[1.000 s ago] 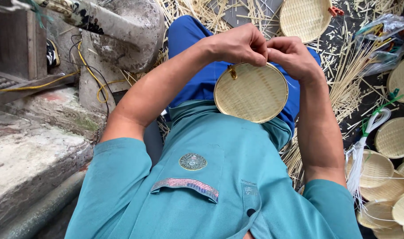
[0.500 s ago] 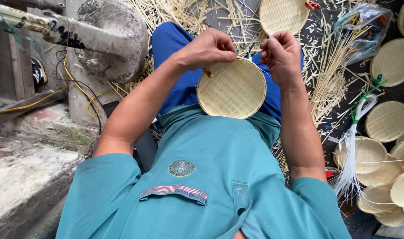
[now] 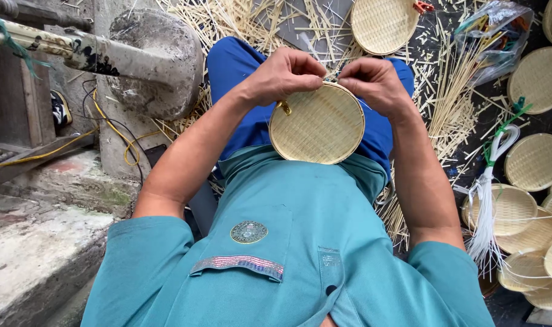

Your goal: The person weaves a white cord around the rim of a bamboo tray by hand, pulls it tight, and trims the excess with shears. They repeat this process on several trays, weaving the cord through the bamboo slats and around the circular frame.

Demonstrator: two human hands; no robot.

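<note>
At the far left a grey concrete block point(image 3: 155, 60) is standing beside a yellow cable point(image 3: 115, 130). The left hand point(image 3: 285, 75) is bending at the wrist over the lap, its fingers point(image 3: 306, 72) pinching the top rim of a round woven bamboo tray point(image 3: 317, 124), which is lying empty against the teal shirt point(image 3: 288, 242) and blue trousers. The right hand point(image 3: 373, 82) is meeting it from the other side, fingers curling closed on the same rim, just beside the left. Bamboo slivers point(image 3: 451, 103) are littering the floor. At the right, a bundle of white strings point(image 3: 485, 212) is lying among stacked finished trays point(image 3: 533, 212), all empty.
</note>
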